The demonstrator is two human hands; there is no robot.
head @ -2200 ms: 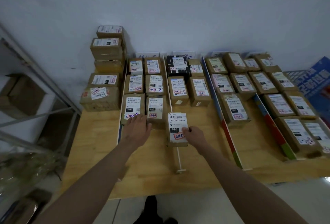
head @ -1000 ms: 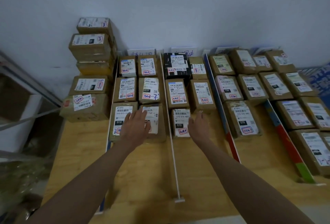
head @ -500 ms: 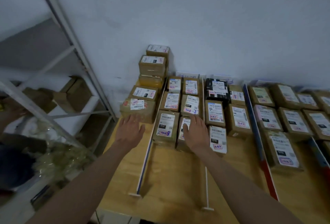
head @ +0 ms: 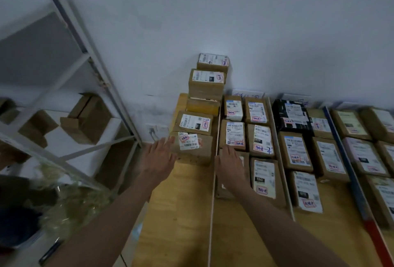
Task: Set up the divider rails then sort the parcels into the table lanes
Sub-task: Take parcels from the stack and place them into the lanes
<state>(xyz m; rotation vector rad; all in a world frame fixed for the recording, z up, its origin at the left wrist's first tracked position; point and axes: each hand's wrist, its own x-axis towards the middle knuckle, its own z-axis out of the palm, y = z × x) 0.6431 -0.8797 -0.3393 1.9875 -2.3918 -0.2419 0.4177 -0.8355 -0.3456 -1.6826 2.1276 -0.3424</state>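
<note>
Head-worn view, angled down and forward, close over wooden table (head: 181,213), wall beyond

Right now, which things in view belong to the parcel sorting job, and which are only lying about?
Belong to the job:
- labelled parcels in the table lanes
- white divider rail
- blue and red divider rail
- parcel stack at the table's left end
- wooden table

Lying about:
- metal shelf rack
- open cardboard boxes on it
- crumpled plastic bag

A wooden table (head: 181,213) is seen from above, split into lanes by a white rail (head: 213,192) and filled with labelled cardboard parcels. The left hand (head: 157,158) is flattened against a parcel (head: 193,148) at the table's left edge. The right hand (head: 229,165) is laid on a parcel (head: 245,173) just across the rail.
</note>
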